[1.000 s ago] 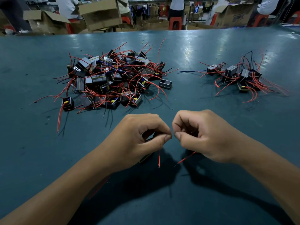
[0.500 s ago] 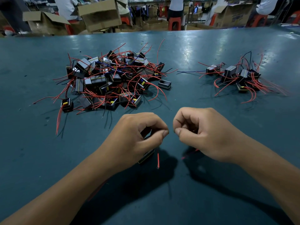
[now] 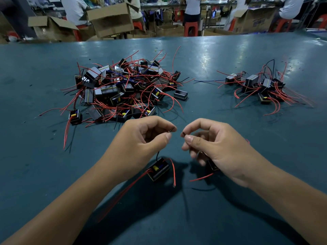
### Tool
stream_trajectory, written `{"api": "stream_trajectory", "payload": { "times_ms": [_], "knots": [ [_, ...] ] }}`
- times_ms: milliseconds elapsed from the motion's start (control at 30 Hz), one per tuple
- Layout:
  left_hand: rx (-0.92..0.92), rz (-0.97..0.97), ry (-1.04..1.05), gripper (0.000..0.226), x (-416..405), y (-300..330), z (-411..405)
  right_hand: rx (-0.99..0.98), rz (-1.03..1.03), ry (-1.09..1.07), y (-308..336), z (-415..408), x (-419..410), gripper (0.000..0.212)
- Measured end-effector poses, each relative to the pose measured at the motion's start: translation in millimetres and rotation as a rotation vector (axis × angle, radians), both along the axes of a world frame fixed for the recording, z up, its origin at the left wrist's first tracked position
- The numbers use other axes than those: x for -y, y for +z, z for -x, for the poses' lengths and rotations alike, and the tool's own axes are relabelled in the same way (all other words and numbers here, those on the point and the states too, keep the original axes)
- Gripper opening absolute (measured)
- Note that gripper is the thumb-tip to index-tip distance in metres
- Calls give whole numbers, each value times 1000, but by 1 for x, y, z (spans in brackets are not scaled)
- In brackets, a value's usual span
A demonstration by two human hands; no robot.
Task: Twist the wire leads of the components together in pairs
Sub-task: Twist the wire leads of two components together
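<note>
The left hand point(image 3: 141, 138) and right hand point(image 3: 217, 145) have drawn apart, each pinching its own component's dark lead, so this pair looks not yet twisted.

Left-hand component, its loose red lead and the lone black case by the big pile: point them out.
left-hand component point(image 3: 158, 169), head view: on its black body under the hand.
loose red lead point(image 3: 173, 171), head view: mid-length.
lone black case point(image 3: 180, 95), head view: its side wall.
</note>
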State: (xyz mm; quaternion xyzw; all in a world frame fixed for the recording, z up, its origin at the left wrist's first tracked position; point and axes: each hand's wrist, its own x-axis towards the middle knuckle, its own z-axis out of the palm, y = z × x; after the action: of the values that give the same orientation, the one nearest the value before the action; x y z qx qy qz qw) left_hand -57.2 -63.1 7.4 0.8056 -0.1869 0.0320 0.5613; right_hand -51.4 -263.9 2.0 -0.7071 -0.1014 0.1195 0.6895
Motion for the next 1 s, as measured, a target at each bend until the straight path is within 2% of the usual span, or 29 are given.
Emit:
{"api": "stream_trajectory", "payload": {
  "times_ms": [67, 167, 533, 633, 1000],
  "knots": [
    [-34, 30, -12, 9, 0, 0, 0, -5, -8, -22, -1, 2, -3, 3],
    [-48, 33, -18, 18, 0, -1, 1, -33, -17, -66, -1, 4, -7, 3],
    [-5, 19, 6, 11, 4, -3, 2, 28, -97, -141, -2, 7, -12, 12],
    [5, 12, 16, 3, 3, -5, 0, 48, -106, -164, -3, 6, -13, 14],
    [52, 23, 15, 4, 6, -9, 2, 122, -164, -182, -6, 7, -15, 9]
  ]
}}
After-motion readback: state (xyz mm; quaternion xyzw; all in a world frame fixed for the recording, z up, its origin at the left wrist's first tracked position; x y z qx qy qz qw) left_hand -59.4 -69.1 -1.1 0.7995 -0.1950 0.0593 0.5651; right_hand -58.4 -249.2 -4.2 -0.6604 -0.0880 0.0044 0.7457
